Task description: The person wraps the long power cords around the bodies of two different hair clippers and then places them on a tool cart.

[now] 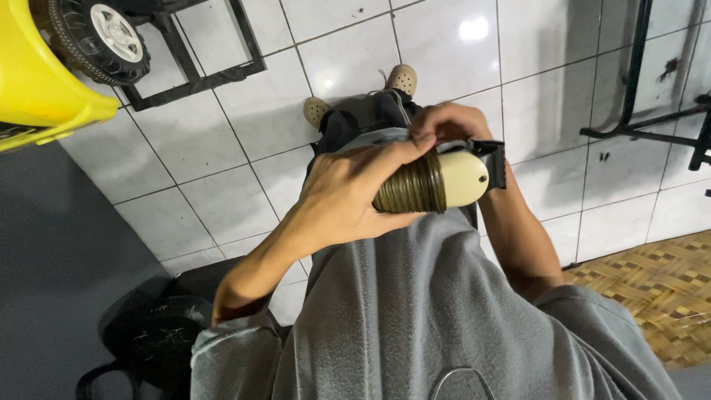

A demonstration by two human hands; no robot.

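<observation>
- Looking straight down my own chest, I see both my hands meet near the middle of the frame, above my grey shirt [444, 311].
- My left hand [348, 196] comes in from the lower left, forearm bent at the elbow, and wraps around the hair clipper [444, 181]: fingers lie over its top, thumb underneath, grasping the part wound with dark olive cord [411, 189].
- My right hand [444, 122] reaches in from the lower right, wrist bent back toward me, fingers curled down onto the clipper's upper edge just behind the black blade head [492, 159]. I cannot tell how firmly it grips.
- The clipper sits at centre frame, held clear of my shirt. Its long axis runs nearly level, left to right, tilted slightly up at the right; the blade end points right, the wrapped end sits in my left palm.
- My shoes [404, 78] stand on the white tiled floor [215, 141] above the hands.
- A yellow toy vehicle with a black wheel [104, 33] fills the upper left; a woven mat [652, 289] lies at the lower right.
</observation>
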